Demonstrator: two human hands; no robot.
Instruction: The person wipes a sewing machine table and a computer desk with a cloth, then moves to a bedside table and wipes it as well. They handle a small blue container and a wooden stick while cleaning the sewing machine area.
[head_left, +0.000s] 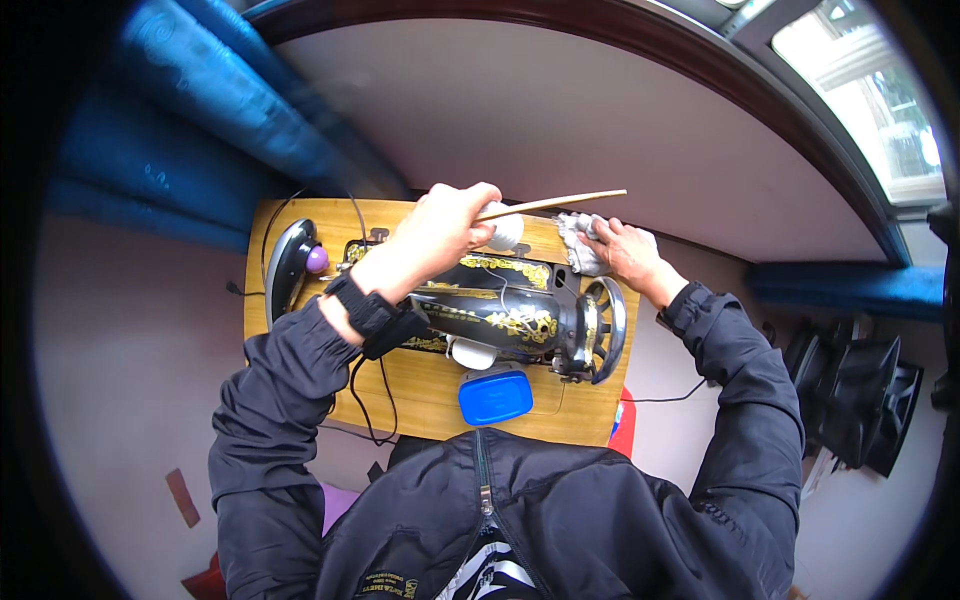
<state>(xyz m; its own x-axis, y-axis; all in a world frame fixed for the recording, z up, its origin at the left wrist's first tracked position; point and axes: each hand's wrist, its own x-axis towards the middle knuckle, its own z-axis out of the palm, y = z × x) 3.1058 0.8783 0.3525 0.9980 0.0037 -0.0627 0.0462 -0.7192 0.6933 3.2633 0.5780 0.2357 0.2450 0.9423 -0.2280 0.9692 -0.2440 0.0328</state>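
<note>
My left hand (450, 217) reaches over the back of a black sewing machine (517, 319) with gold floral decoration. It grips a thin wooden stick (577, 199), which points to the right, together with a white ribbed object (508, 232), perhaps a thread spool; the fingers partly hide it. Off to the right, my right hand (628, 253) has its fingers on a crumpled light-grey cloth (579, 251) at the table's back right corner. The machine's handwheel (613, 330) stands just in front of that hand.
On the wooden table (431, 412) are a blue-lidded box (495, 397), a white object (474, 354) and a black device (285, 266) with a purple ball (317, 259). Black cables (390, 409) loop at the left front. A wall (525, 112) rises behind; blue curtains (217, 97) hang left.
</note>
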